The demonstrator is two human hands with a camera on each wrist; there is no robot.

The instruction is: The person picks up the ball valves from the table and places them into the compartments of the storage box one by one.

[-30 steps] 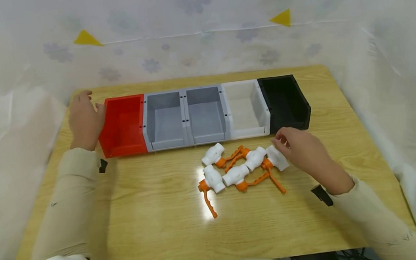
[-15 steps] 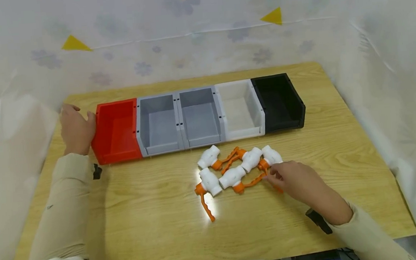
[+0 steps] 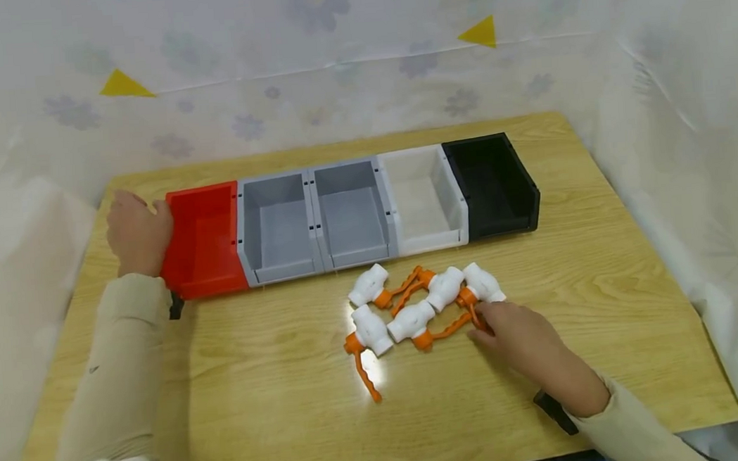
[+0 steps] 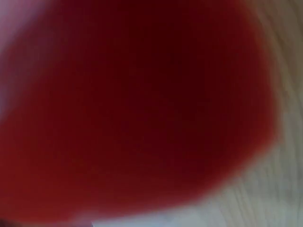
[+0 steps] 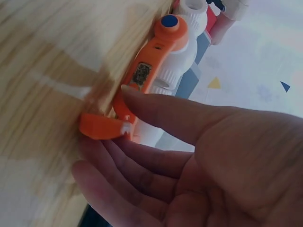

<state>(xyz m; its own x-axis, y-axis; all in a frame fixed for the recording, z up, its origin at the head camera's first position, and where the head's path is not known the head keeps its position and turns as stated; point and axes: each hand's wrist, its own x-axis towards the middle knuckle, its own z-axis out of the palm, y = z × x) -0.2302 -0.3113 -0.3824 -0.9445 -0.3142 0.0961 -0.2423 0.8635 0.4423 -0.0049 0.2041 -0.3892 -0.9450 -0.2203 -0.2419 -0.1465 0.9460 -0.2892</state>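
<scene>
My left hand (image 3: 139,234) lies against the outer left side of the red bin (image 3: 205,242), its thumb near the rim; in the left wrist view blurred red plastic (image 4: 142,118) covers most of the picture. My right hand (image 3: 528,340) is at the orange handle of the rightmost white ball valve (image 3: 483,283). In the right wrist view the handle's end (image 5: 102,126) lies between the thumb and loosely bent fingers, with a gap on the thumb side. Beside it, another handle (image 5: 144,71) runs close to the thumb tip. Several similar valves (image 3: 412,319) lie clustered on the table.
Right of the red bin stand two grey bins (image 3: 283,229), a white bin (image 3: 423,199) and a black bin (image 3: 492,188), joined in a row. The wooden table (image 3: 278,405) meets a pale flowered sheet (image 3: 361,97) at the back.
My right hand has come down and toward me from the valve's white body to its orange handle. My left hand stays at the red bin. The head view has shifted slightly.
</scene>
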